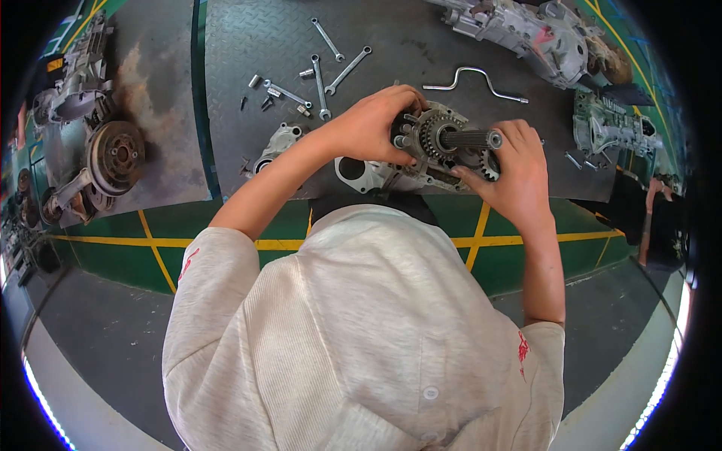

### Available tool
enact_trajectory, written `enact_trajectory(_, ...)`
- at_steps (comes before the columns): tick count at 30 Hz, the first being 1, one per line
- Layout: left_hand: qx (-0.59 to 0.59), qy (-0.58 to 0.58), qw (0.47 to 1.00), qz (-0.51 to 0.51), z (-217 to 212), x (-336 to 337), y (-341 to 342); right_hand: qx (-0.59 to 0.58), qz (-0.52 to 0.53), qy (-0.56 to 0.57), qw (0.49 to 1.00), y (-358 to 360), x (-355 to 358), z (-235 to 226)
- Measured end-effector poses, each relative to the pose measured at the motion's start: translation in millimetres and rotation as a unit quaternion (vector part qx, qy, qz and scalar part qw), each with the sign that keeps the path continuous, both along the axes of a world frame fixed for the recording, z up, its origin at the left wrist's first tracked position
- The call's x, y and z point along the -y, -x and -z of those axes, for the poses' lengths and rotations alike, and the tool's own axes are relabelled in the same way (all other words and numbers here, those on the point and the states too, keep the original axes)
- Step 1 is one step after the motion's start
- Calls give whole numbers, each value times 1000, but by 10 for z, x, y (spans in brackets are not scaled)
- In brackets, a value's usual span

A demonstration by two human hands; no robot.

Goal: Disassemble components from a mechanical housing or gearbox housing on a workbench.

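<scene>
In front of my chest, at the table's near edge, is a metal gearbox section with a toothed gear (435,139) and a splined shaft (472,140) sticking out to the right. My left hand (376,124) grips its left side, the fingers over the far edge and the thumb at the near rim. My right hand (517,173) closes round its right side beside a smaller gear (489,166), fingertips hidden behind the shaft end. A flat metal housing with a round opening (352,180) lies just left of the section. Behind my left forearm a small casting (284,140) is partly covered.
Several combination wrenches (349,71) and sockets (256,80) lie beyond my left hand. A cranked speed handle (475,71) rests farther right. A large transmission case (541,37) stands far right, near another housing (613,128). A brake drum (116,152) sits on the left table.
</scene>
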State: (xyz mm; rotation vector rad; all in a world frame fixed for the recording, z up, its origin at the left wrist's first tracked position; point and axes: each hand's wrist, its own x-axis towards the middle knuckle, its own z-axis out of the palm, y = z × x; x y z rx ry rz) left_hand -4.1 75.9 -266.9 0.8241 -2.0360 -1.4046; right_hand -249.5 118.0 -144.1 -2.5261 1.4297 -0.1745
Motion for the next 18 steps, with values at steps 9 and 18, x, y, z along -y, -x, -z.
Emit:
enact_trajectory(9, -11, 47, 998, -26, 116, -79, 53, 86, 77, -199, 973, -105, 57, 231)
enact_trajectory(18, -42, 2, 999, -14, 56, -48, 63, 57, 66, -148, 985, -129, -3, 252)
